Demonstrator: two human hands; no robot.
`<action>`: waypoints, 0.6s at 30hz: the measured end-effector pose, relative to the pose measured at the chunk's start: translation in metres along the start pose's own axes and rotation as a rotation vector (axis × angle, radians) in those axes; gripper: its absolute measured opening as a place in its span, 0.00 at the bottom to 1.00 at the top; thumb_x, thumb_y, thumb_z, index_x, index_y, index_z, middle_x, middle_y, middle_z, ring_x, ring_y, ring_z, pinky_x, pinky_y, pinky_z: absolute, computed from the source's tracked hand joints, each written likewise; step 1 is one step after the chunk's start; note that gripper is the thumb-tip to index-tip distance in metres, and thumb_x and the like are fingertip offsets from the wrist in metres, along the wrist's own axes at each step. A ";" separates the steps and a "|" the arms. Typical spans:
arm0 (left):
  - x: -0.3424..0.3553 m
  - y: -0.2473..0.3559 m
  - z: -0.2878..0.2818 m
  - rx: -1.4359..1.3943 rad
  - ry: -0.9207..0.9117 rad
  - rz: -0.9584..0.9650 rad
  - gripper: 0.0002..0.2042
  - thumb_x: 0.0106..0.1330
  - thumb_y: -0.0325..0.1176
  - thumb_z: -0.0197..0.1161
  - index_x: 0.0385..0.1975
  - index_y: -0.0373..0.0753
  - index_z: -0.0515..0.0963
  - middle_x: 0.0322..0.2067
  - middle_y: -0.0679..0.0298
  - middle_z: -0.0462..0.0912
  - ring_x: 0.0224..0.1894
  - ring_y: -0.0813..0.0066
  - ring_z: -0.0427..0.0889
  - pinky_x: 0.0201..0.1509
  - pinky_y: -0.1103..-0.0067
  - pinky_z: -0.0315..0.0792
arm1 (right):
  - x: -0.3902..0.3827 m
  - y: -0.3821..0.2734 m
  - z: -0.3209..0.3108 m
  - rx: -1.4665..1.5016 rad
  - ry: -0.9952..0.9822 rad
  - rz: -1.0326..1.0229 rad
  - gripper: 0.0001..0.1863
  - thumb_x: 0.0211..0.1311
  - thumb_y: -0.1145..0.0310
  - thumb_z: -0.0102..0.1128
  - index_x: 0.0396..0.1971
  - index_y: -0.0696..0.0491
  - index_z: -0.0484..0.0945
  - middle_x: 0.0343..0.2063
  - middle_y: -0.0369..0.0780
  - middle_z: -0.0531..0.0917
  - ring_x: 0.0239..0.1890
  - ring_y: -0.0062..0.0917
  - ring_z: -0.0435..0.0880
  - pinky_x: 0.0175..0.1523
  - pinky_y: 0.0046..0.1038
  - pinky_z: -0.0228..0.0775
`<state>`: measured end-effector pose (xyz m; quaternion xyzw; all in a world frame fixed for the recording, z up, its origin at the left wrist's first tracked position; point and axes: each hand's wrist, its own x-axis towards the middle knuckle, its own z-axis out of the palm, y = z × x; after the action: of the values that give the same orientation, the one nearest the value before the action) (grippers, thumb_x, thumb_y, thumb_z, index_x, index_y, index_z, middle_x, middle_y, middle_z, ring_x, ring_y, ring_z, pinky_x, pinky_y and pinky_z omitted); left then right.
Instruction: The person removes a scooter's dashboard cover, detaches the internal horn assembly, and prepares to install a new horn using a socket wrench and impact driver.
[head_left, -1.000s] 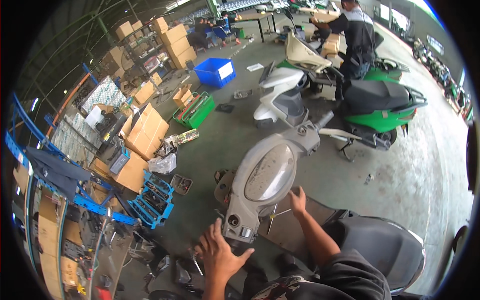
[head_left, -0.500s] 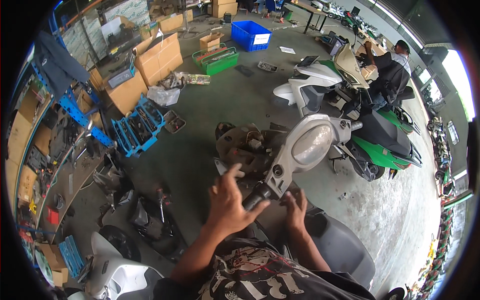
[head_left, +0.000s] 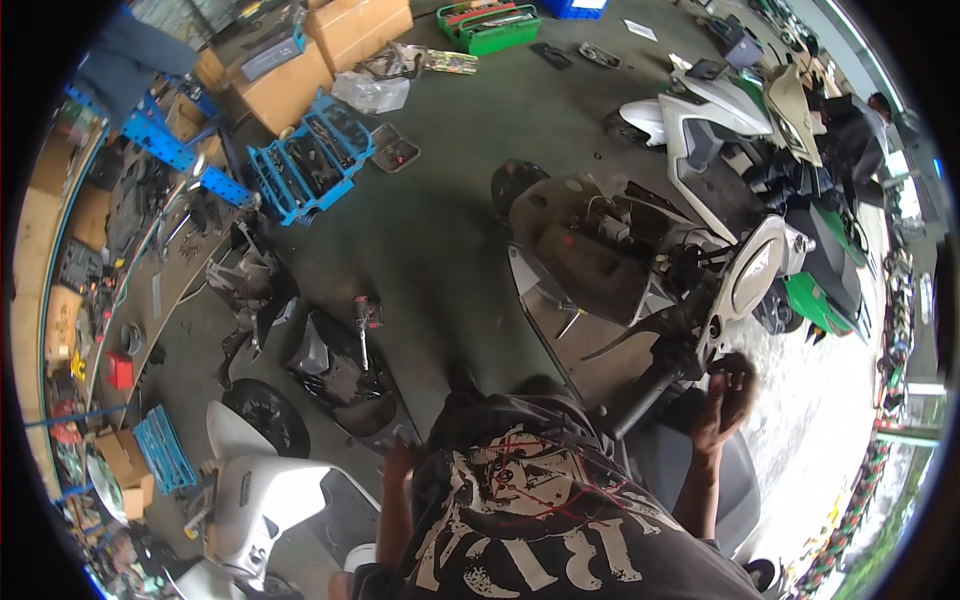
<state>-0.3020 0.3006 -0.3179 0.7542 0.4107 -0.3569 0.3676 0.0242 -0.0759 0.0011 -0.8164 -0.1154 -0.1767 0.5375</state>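
My left hand (head_left: 398,462) hangs low, left of my printed shirt, near a dark body panel (head_left: 340,365) on the floor; its fingers are too small and dim to read. My right hand (head_left: 725,400) is raised at the right, fingers slightly bent and apart, just below the handlebar end of a partly stripped grey scooter (head_left: 585,240). Its headlamp housing (head_left: 752,270) tilts at the top of the bars, with cables and bare parts exposed. A dark seat (head_left: 720,480) lies below my right hand.
A white scooter (head_left: 240,500) is at lower left, with a power tool (head_left: 365,315) above it. A blue toolbox (head_left: 300,165), cartons (head_left: 355,25) and a cluttered shelf (head_left: 75,270) line the left. More scooters (head_left: 700,120) and a person (head_left: 865,130) are at upper right.
My view has tilted further down. My left hand has left the handlebar area and dropped to my side. My right hand has moved up beside the bar end. The headlamp housing appears further right.
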 end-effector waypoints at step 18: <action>0.212 0.152 -0.215 -0.170 -0.326 0.295 0.33 0.65 0.56 0.63 0.58 0.34 0.71 0.56 0.47 0.77 0.55 0.57 0.77 0.58 0.68 0.69 | 0.054 -0.022 0.014 -0.323 0.427 -0.009 0.33 0.61 0.42 0.58 0.43 0.63 0.76 0.49 0.50 0.73 0.52 0.34 0.72 0.58 0.34 0.62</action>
<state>-0.0310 0.4986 -0.3539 0.7049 0.2598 -0.3805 0.5393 0.0672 -0.0548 0.0365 -0.8351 0.0268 -0.3635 0.4119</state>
